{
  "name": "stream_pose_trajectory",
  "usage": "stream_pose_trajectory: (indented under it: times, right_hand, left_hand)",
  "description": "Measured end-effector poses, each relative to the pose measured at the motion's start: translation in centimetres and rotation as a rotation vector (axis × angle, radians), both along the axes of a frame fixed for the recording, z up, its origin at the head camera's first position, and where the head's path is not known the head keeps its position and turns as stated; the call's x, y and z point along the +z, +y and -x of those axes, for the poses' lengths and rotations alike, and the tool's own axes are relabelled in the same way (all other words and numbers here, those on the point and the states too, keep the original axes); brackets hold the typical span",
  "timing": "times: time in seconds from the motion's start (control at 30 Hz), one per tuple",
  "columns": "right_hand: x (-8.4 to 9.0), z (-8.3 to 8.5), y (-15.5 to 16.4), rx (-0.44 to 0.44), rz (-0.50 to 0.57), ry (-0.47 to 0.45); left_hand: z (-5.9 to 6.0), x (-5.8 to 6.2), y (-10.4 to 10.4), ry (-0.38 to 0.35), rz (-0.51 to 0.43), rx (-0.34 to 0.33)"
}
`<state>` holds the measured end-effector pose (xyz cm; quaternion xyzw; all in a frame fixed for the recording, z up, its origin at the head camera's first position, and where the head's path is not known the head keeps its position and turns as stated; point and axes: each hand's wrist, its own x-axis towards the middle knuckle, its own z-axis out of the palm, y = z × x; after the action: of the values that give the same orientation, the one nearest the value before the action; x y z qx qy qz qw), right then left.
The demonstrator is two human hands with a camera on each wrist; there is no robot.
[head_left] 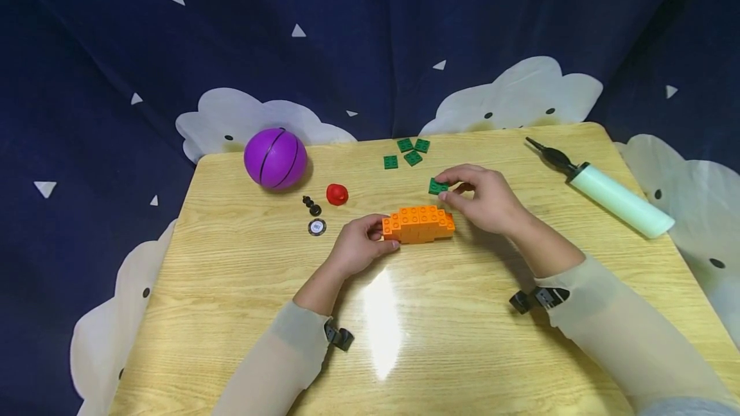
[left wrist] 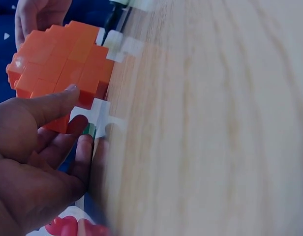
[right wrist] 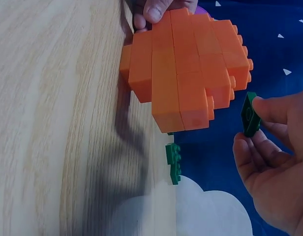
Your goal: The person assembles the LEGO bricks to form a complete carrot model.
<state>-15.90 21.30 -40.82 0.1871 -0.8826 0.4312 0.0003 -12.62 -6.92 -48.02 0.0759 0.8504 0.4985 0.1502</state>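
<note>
Purple ball [head_left: 272, 162] with black seam lines, far left on the light wood-grain table [head_left: 231, 313], near the back edge. Right of it, a small black piece [head_left: 313, 207]; just nearer the person, a round chip [head_left: 317, 227], dark rim, pale centre. Small red object [head_left: 337, 194] next, beside the black piece.

Left hand [head_left: 357, 250]: narrow grip, thumb on the near face and fingers behind, holding the left end of an orange brick build [head_left: 419, 226]. Build sits mid-table, stepped at both ends, studs up; cannot tell whether its underside touches the wood. Beyond it, toward the back edge, four loose green plates [head_left: 413, 158], studded and square, three grouped close, one slightly left.

Right hand [head_left: 485, 199]: thumb and fingers pinch a fifth green plate [right wrist: 250, 115]. Right wrist view shows it raised clear of the orange bricks, a gap between.

Far right, a hand pump [head_left: 621, 199], pale green barrel, black nozzle, lying slantwise, well apart from the bricks.
</note>
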Motion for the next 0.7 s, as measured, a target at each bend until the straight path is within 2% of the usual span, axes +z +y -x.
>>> stream_pose_trajectory:
  times: [0.23,0.7]
  right_hand:
    - [0.0,-0.8,0.2,0.012,0.009,-0.002]
    - [-0.1,-2.2,0.5,0.104,0.028,0.056]
  left_hand:
    - [0.0,0.1,0.0,-0.03,-0.004,0.01]
    - [0.0,0.1,-0.1,-0.023,-0.007,-0.001]
